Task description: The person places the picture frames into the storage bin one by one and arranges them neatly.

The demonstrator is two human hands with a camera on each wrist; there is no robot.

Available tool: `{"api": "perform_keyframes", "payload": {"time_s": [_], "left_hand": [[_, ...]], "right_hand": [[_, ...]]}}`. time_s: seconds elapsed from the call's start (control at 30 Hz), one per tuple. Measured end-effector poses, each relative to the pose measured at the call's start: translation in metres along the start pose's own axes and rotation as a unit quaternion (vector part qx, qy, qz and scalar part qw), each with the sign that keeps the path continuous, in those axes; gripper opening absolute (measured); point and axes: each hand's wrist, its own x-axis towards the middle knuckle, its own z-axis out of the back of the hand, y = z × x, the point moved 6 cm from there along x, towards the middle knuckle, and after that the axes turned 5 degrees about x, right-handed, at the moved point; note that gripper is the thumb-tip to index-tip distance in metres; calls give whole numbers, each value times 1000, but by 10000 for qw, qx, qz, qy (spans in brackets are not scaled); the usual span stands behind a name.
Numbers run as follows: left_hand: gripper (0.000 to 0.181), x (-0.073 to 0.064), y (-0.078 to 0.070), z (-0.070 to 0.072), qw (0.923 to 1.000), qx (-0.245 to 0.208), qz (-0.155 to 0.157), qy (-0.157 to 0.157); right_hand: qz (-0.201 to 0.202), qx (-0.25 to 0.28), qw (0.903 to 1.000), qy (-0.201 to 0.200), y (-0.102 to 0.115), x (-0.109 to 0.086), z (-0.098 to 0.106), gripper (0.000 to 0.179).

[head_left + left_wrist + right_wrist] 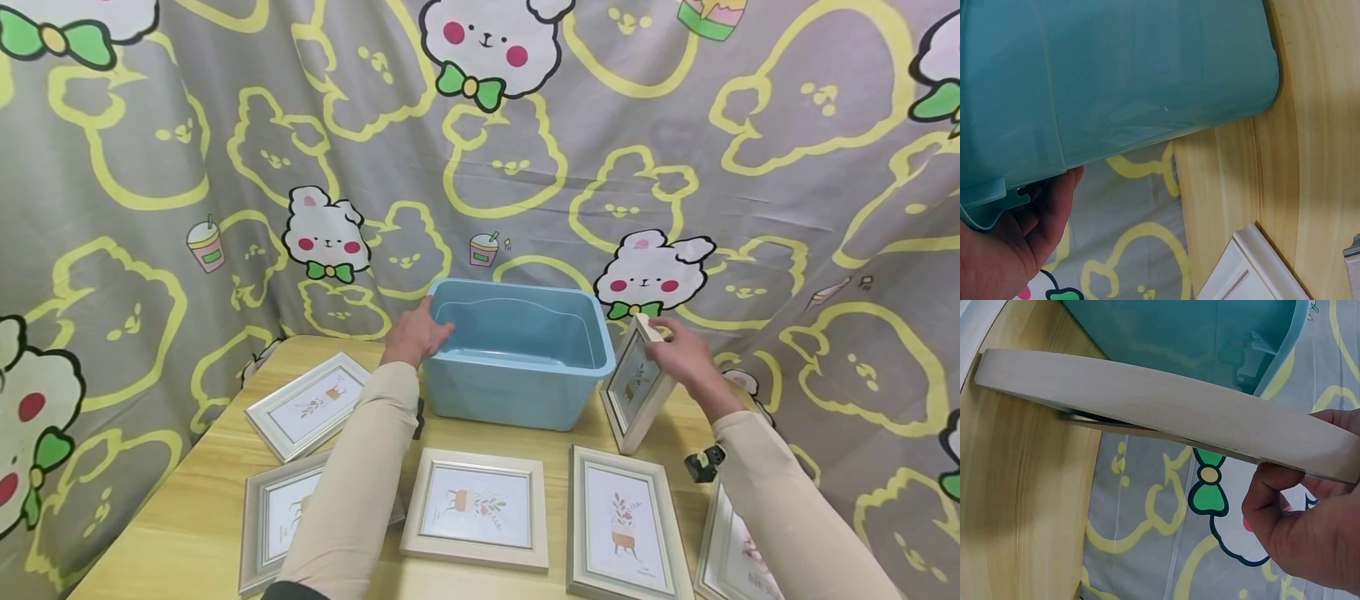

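Observation:
A light blue plastic bin (pixel 502 392) stands at the back of the wooden table, its visible inside bare. My left hand (pixel 415 335) grips the bin's left rim, thumb over the edge; in the left wrist view the fingers (pixel 1054 215) curl beneath the rim. To the right of the bin, my right hand (pixel 681 354) pinches the upper part of a cream picture frame (pixel 633 385) held tilted on edge. Its pale side edge (pixel 1147 400) faces the right wrist view, with the fingers around one end. In the head view its lower corner is near the tabletop; contact cannot be told.
Several picture frames lie flat: a white one (pixel 311 406) left of the bin, a silver one (pixel 273 508) partly under my left sleeve, a cream one (pixel 480 510) in front, another (pixel 622 525) beside it, and one (pixel 738 550) partly behind my right sleeve. A patterned curtain (pixel 510 208) hangs behind.

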Motion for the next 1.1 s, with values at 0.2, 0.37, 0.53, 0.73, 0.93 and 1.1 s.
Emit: {"api": "perform_keyframes", "payload": {"time_s": [0.2, 0.37, 0.53, 0.73, 0.93, 1.1], "left_hand": [[77, -1, -2, 2, 10000, 15, -21, -5], [77, -2, -3, 3, 10000, 35, -37, 12], [78, -2, -2, 1, 10000, 5, -44, 28], [78, -1, -1, 0, 10000, 46, -42, -2], [78, -2, -1, 0, 10000, 44, -69, 3], [78, -1, -1, 0, 10000, 45, -61, 21]], "right_hand": [[90, 95, 9998, -132, 0, -1, 4, 71], [192, 104, 9995, -239, 3, -3, 8, 71], [332, 194, 9989, -261, 10, -4, 15, 69], [338, 207, 9988, -298, 18, -6, 21, 63], [314, 208, 9985, -406, 24, -7, 29, 63], [267, 244, 9980, -516, 31, -6, 40, 63]]}}
